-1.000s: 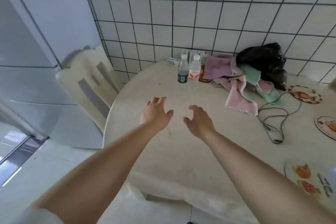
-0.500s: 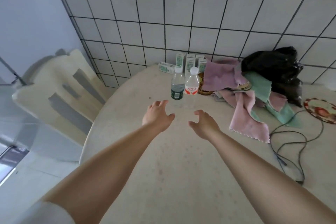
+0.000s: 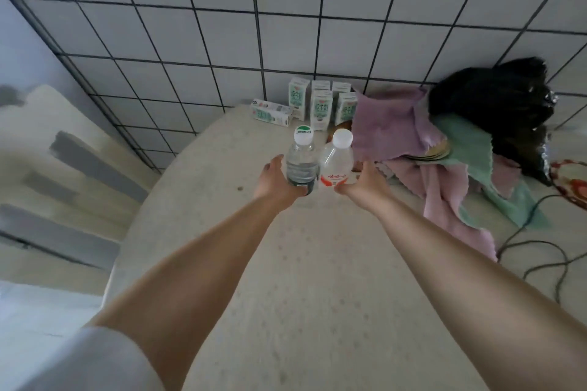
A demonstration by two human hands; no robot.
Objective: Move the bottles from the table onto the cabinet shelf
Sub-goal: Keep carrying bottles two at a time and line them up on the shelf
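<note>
Two small clear water bottles stand upright side by side on the pale round table [image 3: 286, 263], near its far edge. The green-label bottle [image 3: 301, 159] is on the left, and my left hand [image 3: 274, 182] wraps around its lower part, thumb in front. The red-label bottle [image 3: 337, 165] with a white cap is on the right, and my right hand [image 3: 365, 184] cups its lower right side. Both hands touch their bottles. No cabinet shelf is in view.
Several green-and-white milk cartons [image 3: 320, 105] stand against the tiled wall behind the bottles. Pink and green cloths [image 3: 413, 143] and a black bag [image 3: 495, 98] lie to the right, with a cable [image 3: 546, 251] beyond. A pale chair [image 3: 63, 168] stands to the left.
Both hands moved forward from open over the table to the two bottles and closed around their lower parts. The view has come closer to the table's far edge.
</note>
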